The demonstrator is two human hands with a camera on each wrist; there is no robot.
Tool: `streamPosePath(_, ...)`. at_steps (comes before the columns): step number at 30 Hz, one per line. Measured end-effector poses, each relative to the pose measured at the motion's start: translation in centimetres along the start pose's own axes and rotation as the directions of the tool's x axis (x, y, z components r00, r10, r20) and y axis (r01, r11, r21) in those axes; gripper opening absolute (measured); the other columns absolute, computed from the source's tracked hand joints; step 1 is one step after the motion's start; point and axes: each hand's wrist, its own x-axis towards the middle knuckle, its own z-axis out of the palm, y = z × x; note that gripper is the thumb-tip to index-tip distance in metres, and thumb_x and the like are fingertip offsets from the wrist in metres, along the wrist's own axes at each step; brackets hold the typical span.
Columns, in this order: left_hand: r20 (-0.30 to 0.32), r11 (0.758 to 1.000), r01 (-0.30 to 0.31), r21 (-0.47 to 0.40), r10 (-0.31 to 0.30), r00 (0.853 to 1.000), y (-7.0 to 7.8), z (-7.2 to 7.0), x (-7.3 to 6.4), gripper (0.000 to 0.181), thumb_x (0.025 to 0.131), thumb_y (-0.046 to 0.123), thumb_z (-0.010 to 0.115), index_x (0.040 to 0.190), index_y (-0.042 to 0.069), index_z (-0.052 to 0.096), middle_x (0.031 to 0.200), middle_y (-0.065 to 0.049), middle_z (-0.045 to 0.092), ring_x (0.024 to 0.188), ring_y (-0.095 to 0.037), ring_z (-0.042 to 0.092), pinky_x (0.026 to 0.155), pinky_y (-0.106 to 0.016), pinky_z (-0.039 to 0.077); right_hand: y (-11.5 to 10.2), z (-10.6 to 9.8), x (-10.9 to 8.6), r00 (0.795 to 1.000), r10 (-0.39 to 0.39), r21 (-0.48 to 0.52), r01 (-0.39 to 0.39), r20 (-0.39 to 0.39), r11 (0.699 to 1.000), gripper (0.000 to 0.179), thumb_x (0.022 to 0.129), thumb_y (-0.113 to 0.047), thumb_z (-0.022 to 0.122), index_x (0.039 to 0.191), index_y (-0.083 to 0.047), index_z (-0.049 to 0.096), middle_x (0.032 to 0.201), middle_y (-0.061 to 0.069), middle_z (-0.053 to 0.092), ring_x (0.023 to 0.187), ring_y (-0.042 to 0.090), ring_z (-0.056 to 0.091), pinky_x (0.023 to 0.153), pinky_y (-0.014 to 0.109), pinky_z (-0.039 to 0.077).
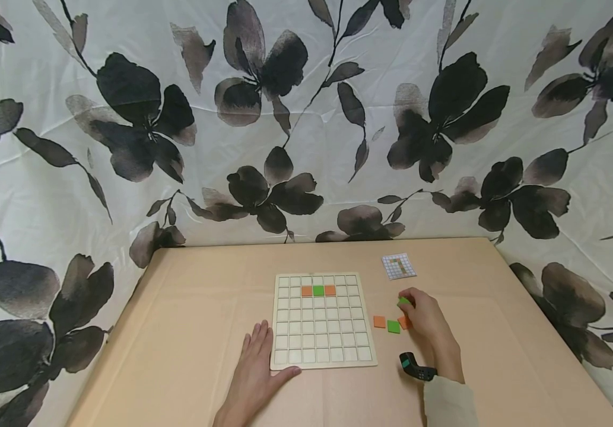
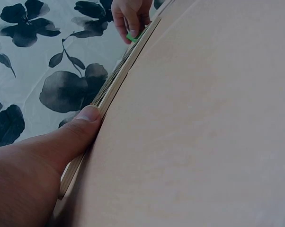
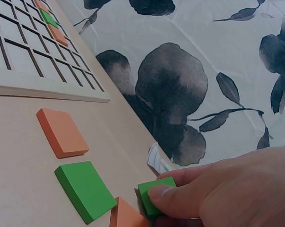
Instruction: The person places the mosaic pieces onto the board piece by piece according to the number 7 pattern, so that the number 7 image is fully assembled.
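A pale wooden board (image 1: 325, 367) with a grid of square cells lies on the table. Near its top edge, two orange tiles and one green tile (image 1: 318, 290) sit in a row. My left hand (image 1: 255, 370) rests against the board's lower left corner, fingers straight along the left side and thumb at the front edge. To the right of the board, my right hand (image 1: 430, 323) pinches a green square tile (image 3: 151, 193) between thumb and fingers. Just below that hand are an orange tile (image 1: 379, 321), another green tile (image 3: 85, 191) and a second orange tile (image 3: 127, 215), partly covered.
A small card (image 1: 399, 267) with a printed coloured grid pattern lies beyond the right hand, near the table's back. The light wooden table (image 1: 189, 308) ends at a white cloth (image 1: 349, 196) with dark flowers. A black band (image 1: 417, 367) circles the right wrist.
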Motion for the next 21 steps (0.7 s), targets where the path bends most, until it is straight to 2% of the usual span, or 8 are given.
streamPosePath(8, -0.012, 1.000, -0.009, 0.003, 0.009, 1.000, -0.17, 0.21, -0.01, 0.106, 0.077, 0.070, 0.069, 0.147, -0.006, 0.044, 0.160, -0.020, 0.037, 0.152, -0.035, 0.030, 0.128, -0.046, 0.018, -0.15, 0.23, 0.15, 1.000, -0.010, 0.003, 0.010, -0.007, 1.000, 0.031, 0.099, -0.009, 0.059, 0.128, 0.003, 0.060, 0.116, 0.019, 0.065, 0.099, 0.029, 0.059, 0.094, 0.049, 0.059)
streamPosePath(12, -0.017, 1.000, -0.012, 0.004, 0.012, 1.000, -0.21, 0.25, -0.02, 0.106, 0.077, 0.070, 0.069, 0.147, -0.006, 0.044, 0.160, -0.020, 0.037, 0.152, -0.035, 0.030, 0.128, -0.046, 0.018, -0.21, 0.41, 0.26, 1.000, -0.005, 0.008, 0.005, -0.017, 1.000, 0.028, 0.100, -0.011, 0.060, 0.125, 0.001, 0.061, 0.111, 0.016, 0.066, 0.094, 0.026, 0.058, 0.085, 0.038, 0.060)
streamPosePath(16, -0.014, 1.000, -0.011, 0.002, 0.011, 1.000, -0.25, 0.33, -0.02, 0.107, 0.077, 0.070, 0.069, 0.147, -0.007, 0.044, 0.160, -0.021, 0.036, 0.152, -0.036, 0.030, 0.127, -0.047, 0.019, -0.37, 0.54, 0.30, 1.000, -0.004, 0.024, 0.004, -0.025, 1.000, 0.025, 0.100, -0.012, 0.060, 0.122, 0.000, 0.060, 0.104, 0.014, 0.064, 0.088, 0.023, 0.057, 0.072, 0.026, 0.054)
streamPosePath(21, -0.007, 1.000, -0.004, -0.004, 0.004, 1.000, -0.33, 0.48, -0.01, 0.107, 0.077, 0.070, 0.069, 0.147, -0.007, 0.044, 0.161, -0.021, 0.035, 0.152, -0.036, 0.029, 0.128, -0.048, 0.019, -0.53, 0.76, 0.29, 1.000, 0.008, 0.044, -0.007, -0.022, 0.999, 0.025, 0.101, -0.017, 0.059, 0.122, -0.002, 0.056, 0.102, 0.013, 0.062, 0.085, 0.023, 0.056, 0.067, 0.022, 0.050)
